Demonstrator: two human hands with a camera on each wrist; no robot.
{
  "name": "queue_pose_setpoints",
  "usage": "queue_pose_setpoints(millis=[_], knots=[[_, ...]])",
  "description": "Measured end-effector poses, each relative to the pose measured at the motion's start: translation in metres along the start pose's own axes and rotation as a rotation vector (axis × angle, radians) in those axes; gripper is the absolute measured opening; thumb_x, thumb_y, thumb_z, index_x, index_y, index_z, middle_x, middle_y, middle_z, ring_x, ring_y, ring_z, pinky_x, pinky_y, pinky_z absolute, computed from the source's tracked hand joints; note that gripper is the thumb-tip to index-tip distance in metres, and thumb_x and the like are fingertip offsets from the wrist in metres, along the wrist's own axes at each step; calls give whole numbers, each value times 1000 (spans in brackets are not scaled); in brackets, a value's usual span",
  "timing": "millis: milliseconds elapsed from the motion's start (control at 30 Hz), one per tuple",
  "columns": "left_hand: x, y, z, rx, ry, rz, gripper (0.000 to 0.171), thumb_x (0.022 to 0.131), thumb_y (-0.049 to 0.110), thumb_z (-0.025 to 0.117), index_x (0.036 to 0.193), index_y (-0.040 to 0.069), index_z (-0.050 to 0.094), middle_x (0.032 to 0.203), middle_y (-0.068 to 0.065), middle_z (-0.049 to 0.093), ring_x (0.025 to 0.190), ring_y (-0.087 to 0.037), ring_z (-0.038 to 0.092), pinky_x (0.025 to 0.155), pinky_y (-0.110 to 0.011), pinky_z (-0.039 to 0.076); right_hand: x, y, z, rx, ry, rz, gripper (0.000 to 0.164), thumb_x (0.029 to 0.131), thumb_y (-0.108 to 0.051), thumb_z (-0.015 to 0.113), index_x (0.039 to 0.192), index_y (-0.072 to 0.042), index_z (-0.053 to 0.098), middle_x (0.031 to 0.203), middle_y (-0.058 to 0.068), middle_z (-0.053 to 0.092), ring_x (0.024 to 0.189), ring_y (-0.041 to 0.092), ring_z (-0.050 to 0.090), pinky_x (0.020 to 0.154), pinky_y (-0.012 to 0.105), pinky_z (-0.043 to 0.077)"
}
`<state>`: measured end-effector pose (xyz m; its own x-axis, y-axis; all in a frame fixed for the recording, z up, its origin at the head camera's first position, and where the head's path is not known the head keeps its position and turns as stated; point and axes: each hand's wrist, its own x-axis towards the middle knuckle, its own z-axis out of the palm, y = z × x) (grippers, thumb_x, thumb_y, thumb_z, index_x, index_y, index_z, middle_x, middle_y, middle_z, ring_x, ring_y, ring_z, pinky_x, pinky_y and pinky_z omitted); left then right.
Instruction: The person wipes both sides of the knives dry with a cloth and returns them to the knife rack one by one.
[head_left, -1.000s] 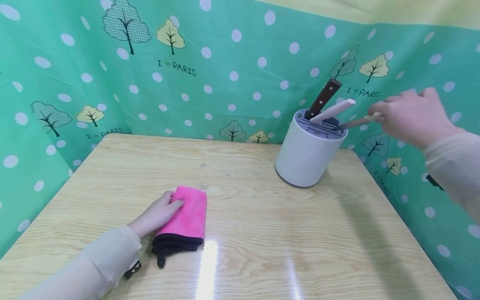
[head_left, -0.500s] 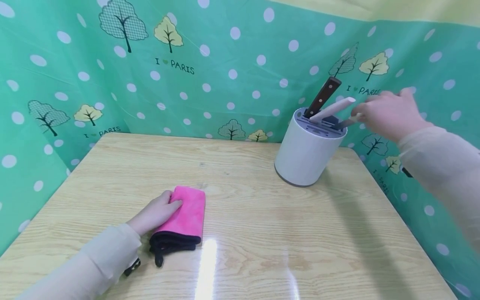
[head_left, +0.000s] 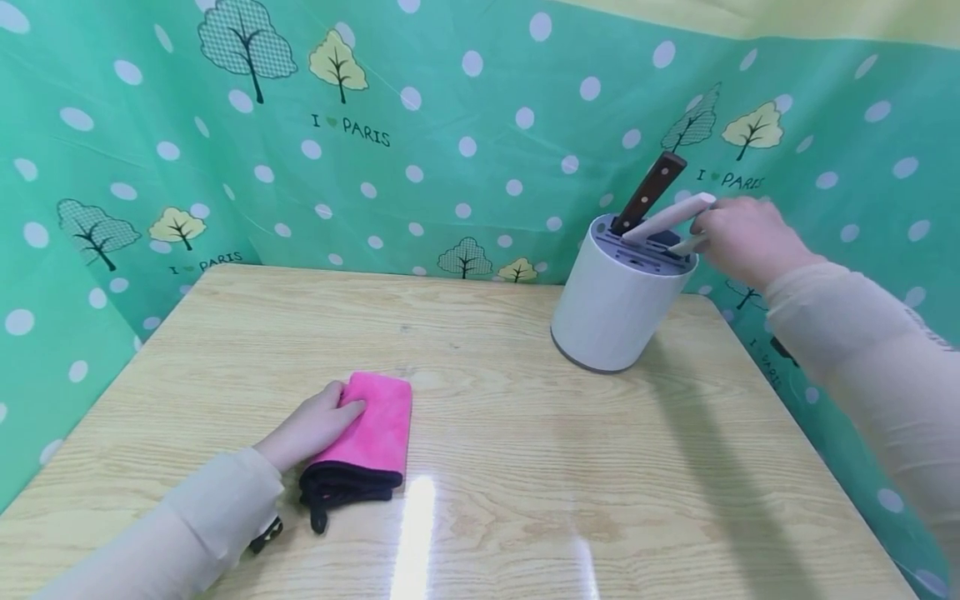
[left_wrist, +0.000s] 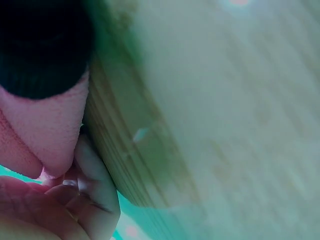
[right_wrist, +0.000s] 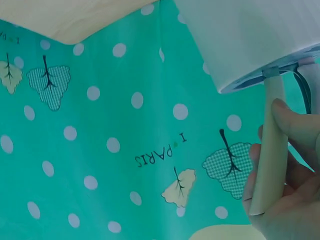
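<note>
My left hand (head_left: 318, 421) grips the left side of a folded pink cloth (head_left: 375, 421) with black edging and a black loop, low over the wooden table. In the left wrist view its fingers curl in at the cloth (left_wrist: 55, 117). At the back right my right hand (head_left: 750, 237) holds a knife by its pale cream handle (right_wrist: 272, 145). The blade is hidden inside the white round knife block (head_left: 618, 308), and the handle's end is close at the slotted grey top. A dark brown knife handle (head_left: 651, 190) and a white handle (head_left: 671, 218) also stand in the block.
The wooden table (head_left: 495, 400) ends at the back and right against a green dotted curtain (head_left: 420, 175). The two upright handles lean out beside my right hand.
My right hand has moved left and down with the knife, whose blade has slid into the block until only the handle shows. My left hand and the cloth have stayed in place.
</note>
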<state>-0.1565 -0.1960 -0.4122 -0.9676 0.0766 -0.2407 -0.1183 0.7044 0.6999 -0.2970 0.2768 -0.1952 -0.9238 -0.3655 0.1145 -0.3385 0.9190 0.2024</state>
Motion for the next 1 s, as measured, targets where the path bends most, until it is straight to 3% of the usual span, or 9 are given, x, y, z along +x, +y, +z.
queue_pose_setpoints(millis=[167,333,467,567,667,800,1000], knots=[[0,1,-1,-3,-4,-1,50,103,31,45,133,-9,40,122,-28,56,105,-33,55,97,-52,45,1,-3,5,103,7,61,26,91,0,64,115,10,65,117,33,63,106,49,59,93,61,49],[0,1,-1,-11,-1,-8,51,103,31,45,134,-9,41,124,-28,57,108,-34,56,98,-53,45,2,-4,13,196,57,79,23,92,1,61,112,10,66,115,33,64,104,48,59,89,59,51],[1,0,-2,-5,1,-8,54,103,31,45,137,-10,38,131,-32,54,118,-42,55,103,-57,42,2,-2,18,246,68,98,25,94,-5,60,115,8,65,118,32,63,108,49,57,91,61,49],[2,-1,-4,1,0,-6,58,103,32,45,141,-12,35,137,-35,49,127,-48,50,106,-59,40,2,1,21,278,38,135,29,97,-11,59,120,6,63,124,33,60,114,51,53,94,64,45],[2,-2,-6,4,3,-6,61,103,33,46,143,-12,33,136,-35,50,125,-47,51,104,-58,42,1,1,23,307,8,166,31,99,-13,57,125,5,62,129,32,58,119,50,49,99,65,42],[2,-3,-9,0,9,-12,62,103,33,48,143,-11,33,131,-34,54,119,-44,56,100,-56,45,0,2,25,297,10,173,33,99,-14,57,127,3,61,132,30,57,121,49,45,103,67,36],[3,-1,-14,50,18,2,64,102,33,49,143,-13,33,133,-36,52,124,-50,51,103,-59,42,-2,7,18,261,32,184,44,98,-23,60,134,2,55,134,31,53,123,51,42,101,70,31]])
